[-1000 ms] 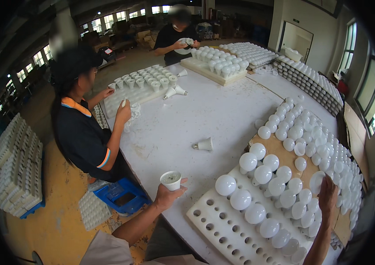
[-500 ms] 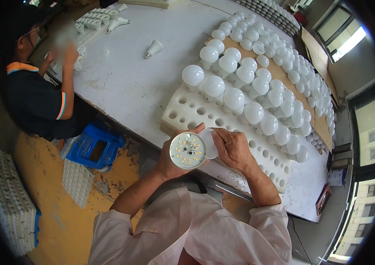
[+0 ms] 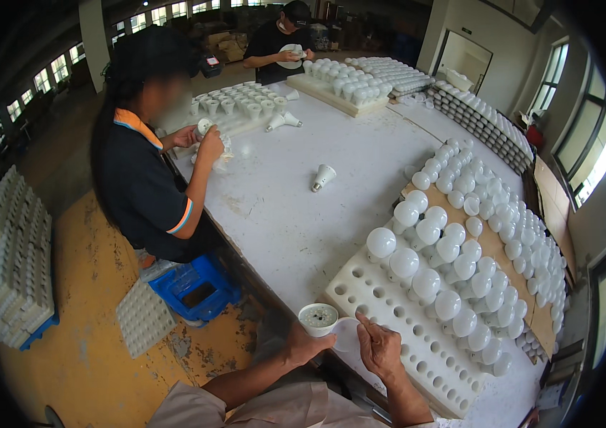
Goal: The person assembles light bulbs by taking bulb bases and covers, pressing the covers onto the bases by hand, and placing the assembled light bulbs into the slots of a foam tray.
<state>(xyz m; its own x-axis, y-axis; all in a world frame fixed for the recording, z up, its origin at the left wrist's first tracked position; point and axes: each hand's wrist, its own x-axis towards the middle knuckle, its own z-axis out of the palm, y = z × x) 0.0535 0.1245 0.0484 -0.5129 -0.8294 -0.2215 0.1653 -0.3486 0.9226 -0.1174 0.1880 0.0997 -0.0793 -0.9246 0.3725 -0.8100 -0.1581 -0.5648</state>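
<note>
My left hand [image 3: 306, 348] is closed round a white LED bulb base [image 3: 318, 319], its open end upward, with the round circuit board showing inside. Right beside it, a white translucent bulb cover [image 3: 346, 335] is gripped in my right hand [image 3: 380, 348]; its far edge blurs against the foam. Base and cover sit side by side, the cover not over the board. Just beyond my hands lies a white foam tray [image 3: 373, 302] with rows of holes. Several round-topped bulbs [image 3: 426, 284] stand in its right part.
A loose bulb base [image 3: 324, 177] lies on the white table [image 3: 267, 207]. Across the left edge, a co-worker [image 3: 147, 164] handles a bulb base near a filled tray; another person [image 3: 279, 50] works at the far end. A blue plastic stool [image 3: 199, 289] and stacked trays [image 3: 14, 264] stand left.
My view has tilted up and left, so my hands appear lower. The bulb base has tipped more upright, its board now seen at a slant. Both hands keep their holds.
</note>
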